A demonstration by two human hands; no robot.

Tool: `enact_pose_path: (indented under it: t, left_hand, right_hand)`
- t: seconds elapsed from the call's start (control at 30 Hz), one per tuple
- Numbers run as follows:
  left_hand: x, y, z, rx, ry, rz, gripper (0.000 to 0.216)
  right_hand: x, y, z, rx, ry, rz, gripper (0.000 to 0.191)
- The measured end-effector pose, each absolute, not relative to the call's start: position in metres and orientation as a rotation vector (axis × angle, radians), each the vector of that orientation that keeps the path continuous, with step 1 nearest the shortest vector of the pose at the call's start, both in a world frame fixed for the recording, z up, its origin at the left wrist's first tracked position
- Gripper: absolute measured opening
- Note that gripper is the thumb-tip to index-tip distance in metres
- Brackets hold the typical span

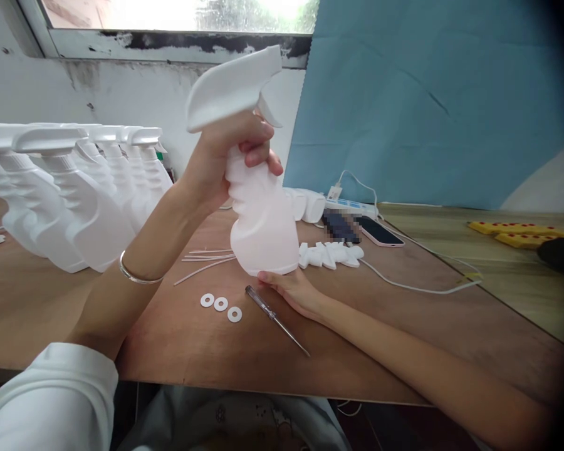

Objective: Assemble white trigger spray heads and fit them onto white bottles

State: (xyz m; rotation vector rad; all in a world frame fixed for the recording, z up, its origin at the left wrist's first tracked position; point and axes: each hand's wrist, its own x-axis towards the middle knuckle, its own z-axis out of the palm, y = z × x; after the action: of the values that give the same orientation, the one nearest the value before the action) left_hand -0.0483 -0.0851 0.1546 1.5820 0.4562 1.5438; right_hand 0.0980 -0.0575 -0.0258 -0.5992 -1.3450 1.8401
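A white spray bottle (266, 222) with a trigger head is held up over the table, tilted slightly. My left hand (242, 141) wraps round its neck just below the head, fingers curled near the trigger. Beneath the base, my right hand (294, 291) holds the bottle from below, its thumb at the front lower edge and its other fingers mostly hidden. A screwdriver (275, 317) with a clear handle lies just in front of the right hand. Left of it are three white washers (217, 304). Thin white tubes (202, 257) lie behind the washers, partly hidden by the bottle.
Several assembled white spray bottles (94, 219) stand in a group at left. Small white plastic parts (331, 255) lie right of the held bottle, with more white bottles (313, 207) behind. Phones (380, 232), a power strip (352, 206) and a white cable (418, 288) are at right.
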Motion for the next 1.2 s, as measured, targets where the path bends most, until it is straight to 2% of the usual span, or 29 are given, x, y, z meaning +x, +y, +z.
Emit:
enact_pose_path:
  t: [0.23,0.33,0.5,0.63,0.9,1.07,1.2]
  left_hand:
    - [-0.055,-0.069,0.152,1.385,0.509,1.649,0.026]
    - [-0.063,-0.068,0.157,1.303,0.45,1.677,0.029]
    - [-0.077,-0.074,0.163,1.427,0.26,1.652,0.031]
    - [-0.08,-0.073,0.161,1.576,0.097,1.514,0.032]
    - [-0.077,-0.073,0.159,1.643,-0.12,1.218,0.037]
    - [-0.075,-0.077,0.162,1.669,0.029,1.272,0.032]
    - [-0.071,-0.073,0.161,1.571,0.256,1.403,0.029]
  right_hand:
    - [0.099,-0.058,-0.024,-0.634,-1.379,1.836,0.035]
    - [0.103,-0.055,-0.024,-0.565,-1.425,1.895,0.046]
    - [0.111,-0.044,-0.018,-0.381,-1.336,2.188,0.073]
    - [0.114,-0.039,-0.014,-0.334,-1.269,2.306,0.082]
    - [0.12,-0.039,-0.017,-0.141,-1.374,2.336,0.061]
    - [0.118,-0.043,-0.013,-0.197,-1.384,2.281,0.053]
    - [0.115,-0.046,-0.011,-0.317,-1.313,2.224,0.054]
